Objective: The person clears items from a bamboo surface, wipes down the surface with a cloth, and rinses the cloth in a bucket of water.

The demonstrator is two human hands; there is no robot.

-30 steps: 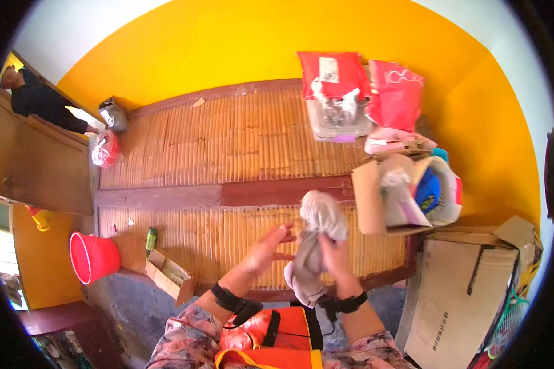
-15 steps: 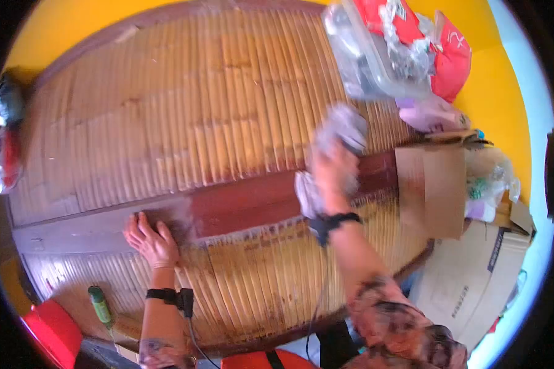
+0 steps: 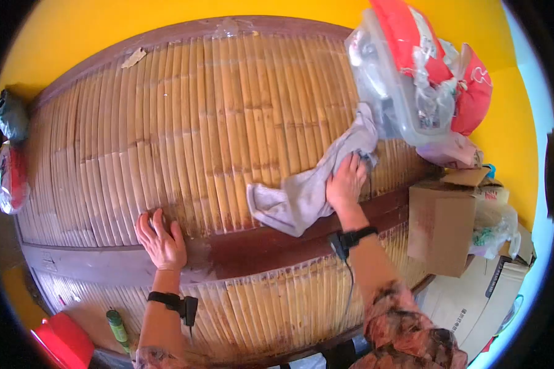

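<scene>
Cloth (image 3: 314, 187) lies on the bamboo slats (image 3: 178, 135) near the plastic box (image 3: 389, 114), under my right hand (image 3: 346, 184), whose grip I cannot tell; my left hand (image 3: 162, 243), farther from the box, spreads wide.

At the upper right, a red package (image 3: 406, 40) overlaps a translucent plastic tub (image 3: 385, 101), with a second red package (image 3: 474, 95) just beside it. Below are a pale pink packet (image 3: 452, 152), a brown cardboard box (image 3: 440, 230) and a large pale carton (image 3: 455, 301). At the lower left, a green bottle (image 3: 116, 327) is near a red bucket (image 3: 66, 341); higher up, a dark grey bag (image 3: 11, 115) sits beside a red bundle (image 3: 15, 175) in clear plastic.
</scene>
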